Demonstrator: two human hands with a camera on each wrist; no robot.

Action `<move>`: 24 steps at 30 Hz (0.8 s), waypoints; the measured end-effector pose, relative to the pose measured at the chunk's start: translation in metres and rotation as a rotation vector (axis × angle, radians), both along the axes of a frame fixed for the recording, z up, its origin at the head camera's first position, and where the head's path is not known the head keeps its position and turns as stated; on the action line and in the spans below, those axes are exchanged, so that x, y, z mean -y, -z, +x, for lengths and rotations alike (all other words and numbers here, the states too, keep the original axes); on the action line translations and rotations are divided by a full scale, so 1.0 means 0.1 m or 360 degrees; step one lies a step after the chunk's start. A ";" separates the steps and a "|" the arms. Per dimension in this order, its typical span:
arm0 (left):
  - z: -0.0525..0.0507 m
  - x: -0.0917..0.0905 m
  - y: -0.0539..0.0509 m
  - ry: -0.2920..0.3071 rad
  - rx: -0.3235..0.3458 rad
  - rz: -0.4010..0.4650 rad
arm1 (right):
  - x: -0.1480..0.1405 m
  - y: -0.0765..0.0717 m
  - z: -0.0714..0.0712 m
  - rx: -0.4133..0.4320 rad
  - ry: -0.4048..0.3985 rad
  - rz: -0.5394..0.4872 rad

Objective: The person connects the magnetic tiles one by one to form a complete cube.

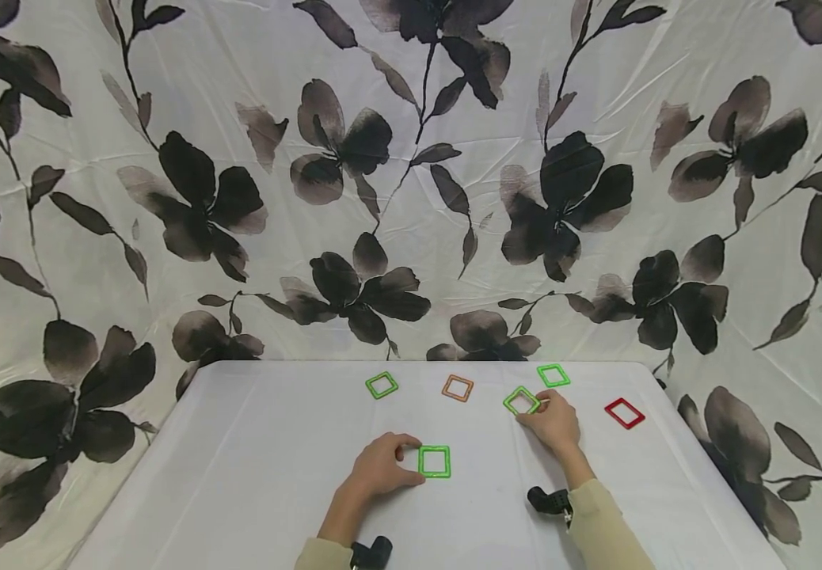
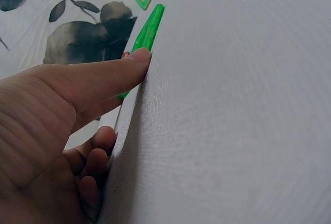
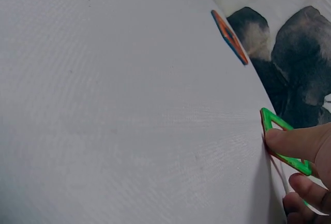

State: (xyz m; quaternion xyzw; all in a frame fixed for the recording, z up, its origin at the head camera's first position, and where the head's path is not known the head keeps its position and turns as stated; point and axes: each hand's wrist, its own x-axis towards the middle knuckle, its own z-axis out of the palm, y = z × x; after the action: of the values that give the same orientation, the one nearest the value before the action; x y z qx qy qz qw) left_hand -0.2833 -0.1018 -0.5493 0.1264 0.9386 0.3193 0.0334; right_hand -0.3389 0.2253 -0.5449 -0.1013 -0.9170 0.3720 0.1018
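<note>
Because the left hand (image 1: 380, 465) pinches the left square (image 1: 448, 461) by one side only, thumb at its near corner and forefinger at its far one, a bump on the unsupported side might twist it out of the fingers. That piece sits nearer the person than the orange square (image 1: 446, 385) and slightly left of it; whether it fully touches the table (image 1: 240, 459) I cannot tell. The right hand (image 1: 555, 422) pinches the right square (image 1: 512, 394), just right of the orange square, thumb and fingers around one corner; with so small a hold, it would probably pivot if the thumb slid along the narrow rim. The two held pieces face differently, the left nearly straight-on, the right turned like a diamond, so bringing them together at these angles could let a corner strike an edge. Farther right of the orange square, close beyond the right fingertips, lies the back square (image 1: 566, 374), which a careless lift could nudge. Further right again is the red square (image 1: 633, 407), exposed to a sideways sweep of that wrist. Left of the orange square, the other green square (image 1: 376, 378) looks safest, being well apart from both hands.
</note>
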 end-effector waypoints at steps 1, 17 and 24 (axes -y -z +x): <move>0.00 0.00 0.00 -0.0002 0.0000 -0.0001 | 0.01 0.01 0.00 -0.0026 -0.0008 -0.0013; -0.01 -0.01 0.05 -0.0010 0.0011 0.0007 | 0.17 0.04 0.06 -0.0423 -0.0080 -0.0146; -0.03 0.00 0.04 0.0008 0.0011 0.0030 | 0.30 -0.01 0.16 -0.0453 -0.0167 -0.0056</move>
State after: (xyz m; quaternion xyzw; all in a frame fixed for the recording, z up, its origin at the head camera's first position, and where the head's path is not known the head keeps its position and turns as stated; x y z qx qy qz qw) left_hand -0.2862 -0.1016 -0.5531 0.1279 0.9351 0.3284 0.0361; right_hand -0.3231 0.1949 -0.5438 -0.0015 -0.8907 0.4035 0.2093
